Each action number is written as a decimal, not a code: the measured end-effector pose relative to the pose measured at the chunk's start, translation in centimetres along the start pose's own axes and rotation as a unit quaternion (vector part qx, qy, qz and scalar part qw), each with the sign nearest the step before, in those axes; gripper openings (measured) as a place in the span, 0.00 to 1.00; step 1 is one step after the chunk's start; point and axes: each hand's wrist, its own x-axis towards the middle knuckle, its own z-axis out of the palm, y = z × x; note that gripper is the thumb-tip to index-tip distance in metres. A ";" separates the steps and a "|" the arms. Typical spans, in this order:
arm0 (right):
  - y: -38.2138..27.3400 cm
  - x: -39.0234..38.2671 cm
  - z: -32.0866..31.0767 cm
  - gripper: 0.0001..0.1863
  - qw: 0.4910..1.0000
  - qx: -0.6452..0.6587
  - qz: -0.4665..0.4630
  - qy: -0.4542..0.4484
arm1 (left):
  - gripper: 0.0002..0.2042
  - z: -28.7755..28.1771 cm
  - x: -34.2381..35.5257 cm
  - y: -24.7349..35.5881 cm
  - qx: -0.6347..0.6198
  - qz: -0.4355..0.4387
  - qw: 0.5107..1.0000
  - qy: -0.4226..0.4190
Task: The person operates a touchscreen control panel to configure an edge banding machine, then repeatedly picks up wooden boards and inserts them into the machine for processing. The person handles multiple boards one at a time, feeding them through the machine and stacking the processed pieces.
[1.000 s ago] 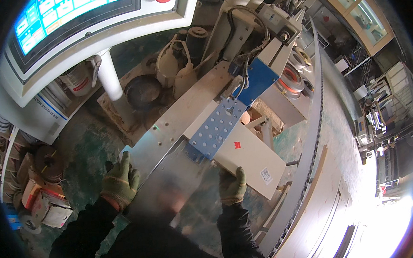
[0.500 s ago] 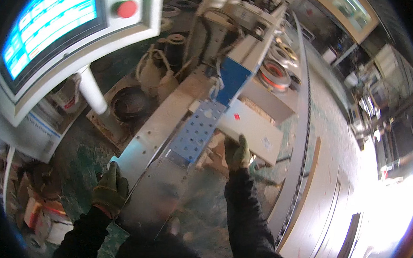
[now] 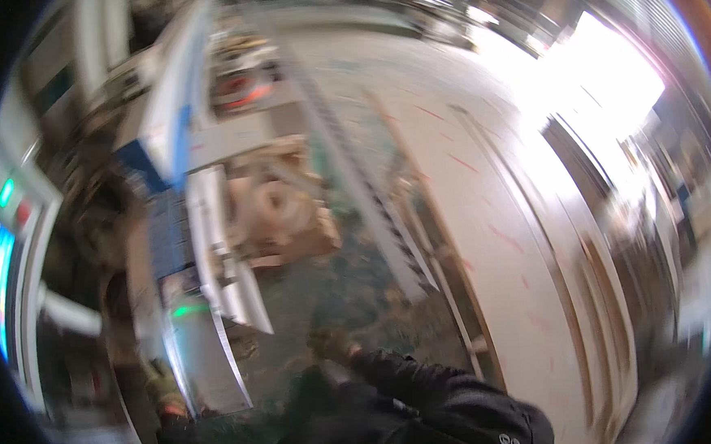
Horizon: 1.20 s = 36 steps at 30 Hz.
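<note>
My left hand point(image 3: 164, 388), in a green glove, is at the left side of the metal plate point(image 3: 205, 353) at lower left; motion blur hides its finger shape and any grip. My right hand point(image 3: 332, 345), also gloved, is low in the middle, apart from the plate; its fingers are smeared and anything in them cannot be made out. Beyond the plate are the perforated blue bracket point(image 3: 169, 237), a blue-and-white machine housing point(image 3: 142, 163) and a pale board point(image 3: 228, 142), all blurred.
A control panel point(image 3: 0, 268) with a lit screen stands at far left. A long rail point(image 3: 353, 189) runs right of the machine, beside large pale sheets point(image 3: 522, 277). Wooden blocks and rings point(image 3: 277, 206) sit below the board. A bright opening point(image 3: 607, 76) is at upper right.
The view has swung rightward and blurred, shifting the machine left in the picture. My right hand has moved back from the pale board, while my left hand stays beside the metal plate.
</note>
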 end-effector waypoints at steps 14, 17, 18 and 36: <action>20.8 -39.0 -7.7 0.29 0.894 0.009 0.038 0.446 | 0.27 3.0 -4.1 4.9 0.085 0.232 0.966 0.077; 22.9 -41.9 -7.8 0.29 0.881 0.035 0.039 0.471 | 0.28 5.0 -10.8 8.8 0.053 0.282 0.955 0.068; 23.4 -42.6 -8.2 0.29 0.879 0.030 0.031 0.475 | 0.28 5.6 -13.3 9.8 0.044 0.297 0.952 0.063; 27.8 -57.5 -32.6 0.29 0.851 0.117 -0.131 0.496 | 0.35 22.0 -54.6 26.8 0.057 0.452 0.836 -0.306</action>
